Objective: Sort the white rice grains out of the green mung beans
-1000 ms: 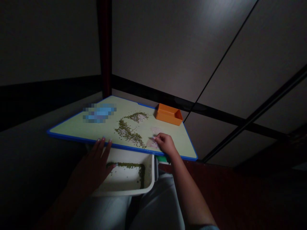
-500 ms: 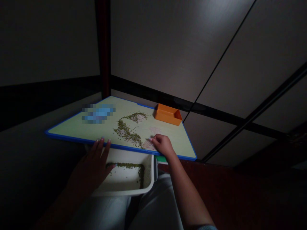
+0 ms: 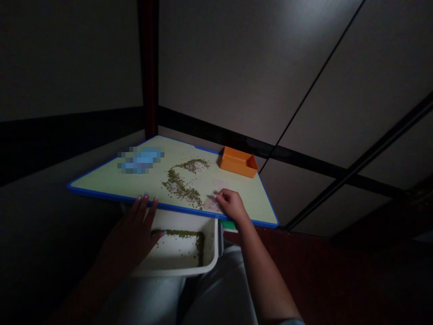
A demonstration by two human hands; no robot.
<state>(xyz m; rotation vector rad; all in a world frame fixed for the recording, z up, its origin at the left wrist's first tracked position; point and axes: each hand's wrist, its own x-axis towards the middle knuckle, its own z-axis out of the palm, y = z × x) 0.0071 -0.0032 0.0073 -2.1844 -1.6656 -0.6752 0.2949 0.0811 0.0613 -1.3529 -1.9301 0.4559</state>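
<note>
My right hand (image 3: 230, 203) is over the near right part of the low table (image 3: 245, 203), its thumb and fingertips pinched together beside scattered small green beans (image 3: 184, 189). Whatever may be between those fingertips is too small to make out. My left hand (image 3: 137, 228) is open, with fingers spread and their tips at the table's blue near edge. Its thumb reaches over a white plastic bin (image 3: 176, 272), which sits at my lap under that edge. More green beans (image 3: 200, 248) line the far and right sides of the bin's floor.
An orange open box (image 3: 238, 167) stands at the table's far right. A blurred blue patch (image 3: 140, 160) is at the left of the tabletop. Behind the table rise grey panels (image 3: 216, 81), and a dark red floor (image 3: 287, 271) shows at right.
The view has shifted very slightly. My right hand stays pinched near the same spot, and my left hand keeps its place at the table edge.
</note>
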